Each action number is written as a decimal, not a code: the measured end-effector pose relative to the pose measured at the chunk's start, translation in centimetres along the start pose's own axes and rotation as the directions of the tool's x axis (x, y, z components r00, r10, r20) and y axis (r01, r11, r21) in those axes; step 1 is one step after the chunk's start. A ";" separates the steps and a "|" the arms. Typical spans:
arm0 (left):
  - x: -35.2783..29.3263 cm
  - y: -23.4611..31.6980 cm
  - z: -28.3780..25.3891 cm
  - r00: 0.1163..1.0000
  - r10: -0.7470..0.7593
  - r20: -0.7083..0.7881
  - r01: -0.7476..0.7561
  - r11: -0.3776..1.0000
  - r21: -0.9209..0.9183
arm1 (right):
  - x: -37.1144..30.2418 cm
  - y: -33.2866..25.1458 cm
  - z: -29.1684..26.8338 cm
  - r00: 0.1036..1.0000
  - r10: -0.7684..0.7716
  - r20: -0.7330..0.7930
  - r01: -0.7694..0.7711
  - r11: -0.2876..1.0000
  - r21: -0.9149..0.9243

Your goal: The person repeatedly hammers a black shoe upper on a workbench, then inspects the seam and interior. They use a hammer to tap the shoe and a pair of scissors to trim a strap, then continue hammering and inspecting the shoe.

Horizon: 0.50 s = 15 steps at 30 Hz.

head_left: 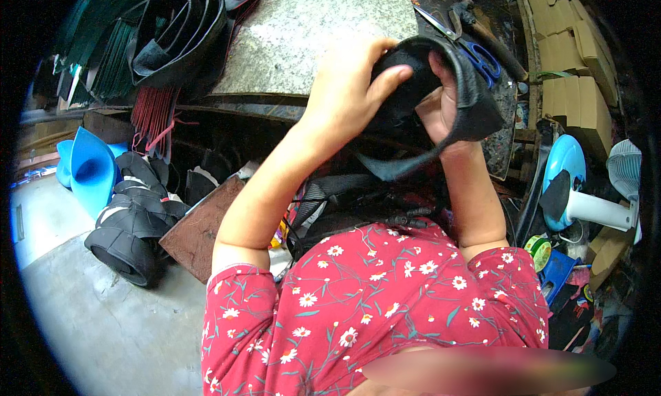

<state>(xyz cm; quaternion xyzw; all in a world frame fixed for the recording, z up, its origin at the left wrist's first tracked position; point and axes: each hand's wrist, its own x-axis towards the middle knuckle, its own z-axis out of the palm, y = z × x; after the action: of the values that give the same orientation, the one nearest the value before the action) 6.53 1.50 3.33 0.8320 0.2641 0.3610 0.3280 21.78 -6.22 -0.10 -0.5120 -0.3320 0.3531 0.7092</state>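
A curved black leather-like piece (476, 110) is held up in front of me, bent into an open loop. My left hand (354, 76) grips its left side, thumb on the inner face and the other fingers mostly hidden behind. Inside the loop are the fingers of my right hand (439, 110), and the piece's right side wraps over that hand. A loose lower edge hangs between my wrists. Just beyond the piece lie scissors (482, 62) with blue handles. Behind my left hand is a speckled stone slab (303, 35).
A hammer (492, 38) lies beside the scissors. Rolled black material (217, 45) and red strips (155, 117) sit at far left. Nearer are blue curved sheets (95, 172), stacked black shaped pieces (131, 234) and a brown board (200, 227). Cartons (575, 114) and a blue-and-white fan (566, 162) stand right.
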 end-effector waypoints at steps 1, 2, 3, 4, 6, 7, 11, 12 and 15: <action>-0.6 0.1 0.0 0.999 0.046 -0.019 -0.046 0.999 0.010 | 0.1 0.2 0.0 0.998 -0.068 0.009 0.068 0.995 -0.066; -1.2 0.2 -0.1 1.000 0.019 -0.005 -0.019 1.000 0.012 | 0.3 0.5 0.2 0.983 -0.180 0.015 0.179 0.962 -0.206; -1.6 0.3 -0.2 1.000 -0.010 0.008 0.010 1.000 0.016 | 0.1 0.5 0.0 0.990 -0.140 0.007 0.139 0.974 -0.179; -1.9 0.4 -0.4 0.999 -0.038 0.024 0.038 0.999 0.020 | 0.1 0.6 0.2 0.995 -0.100 -0.001 0.099 0.984 -0.150; -2.3 0.6 -0.8 0.990 -0.131 0.059 0.129 0.991 0.029 | -0.3 0.4 0.2 0.972 0.234 0.010 -0.231 0.953 0.196; -2.4 0.6 -1.0 0.981 -0.172 0.090 0.169 0.985 0.031 | -0.6 0.1 0.1 0.964 0.250 0.087 -0.264 0.930 0.257; -2.2 0.7 -1.6 0.961 -0.233 0.151 0.247 0.966 -0.080 | -0.8 -0.6 0.0 0.921 0.337 0.194 -0.388 0.788 0.478; -2.1 0.5 -1.7 0.945 -0.269 0.186 0.314 0.906 -0.285 | -0.7 -0.7 0.0 0.896 0.351 0.271 -0.444 0.708 0.549; -1.8 -0.3 -2.6 0.837 -0.365 0.408 0.539 0.420 -0.730 | -0.6 -0.7 -0.2 0.893 0.341 0.295 -0.451 0.683 0.575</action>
<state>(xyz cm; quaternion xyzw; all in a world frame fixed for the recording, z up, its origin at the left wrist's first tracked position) 3.37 1.38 3.70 0.5062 0.2468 0.2592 0.7846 21.75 -6.96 0.48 -0.2739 -0.1326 0.6292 0.7152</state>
